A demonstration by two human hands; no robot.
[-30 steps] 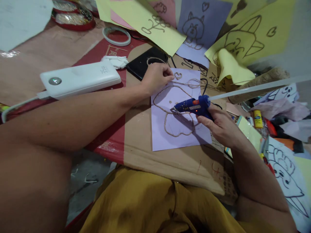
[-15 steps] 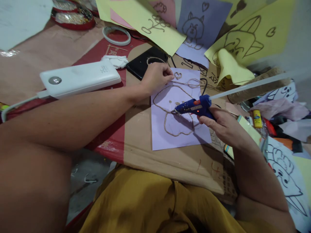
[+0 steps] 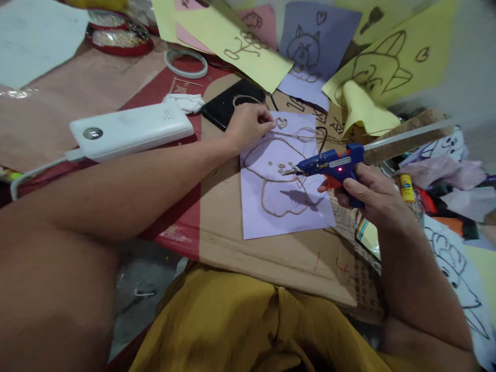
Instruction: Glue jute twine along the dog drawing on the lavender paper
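My right hand [image 3: 374, 194] grips a blue hot glue gun [image 3: 333, 163] with a red light lit and a long clear glue stick out of its back. Its nozzle is over the lilac paper [image 3: 253, 222], near the outlined figure's face. Brown twine [image 3: 285, 181] traces that animal-like figure, with a small twine heart above it. At the sheet's upper left edge, my left hand [image 3: 251, 124] pinches a strand of twine, its fingertips together. Loose twine runs from there to the right, toward a brown roll [image 3: 411, 137].
A white power bank [image 3: 132, 129] with a cable lies left, beside a black phone-like slab [image 3: 220, 111]. A tape roll [image 3: 186, 63] sits behind. Coloured drawings [image 3: 320, 41] stand at the back. Glue stick [image 3: 406, 187], paper scraps and drawings crowd the right. Cardboard [image 3: 271, 263] covers the near edge.
My right hand has drawn the glue gun to the right, its nozzle moving off the twine line at the figure's neck. My left hand stays at the sheet's upper edge with the twine.
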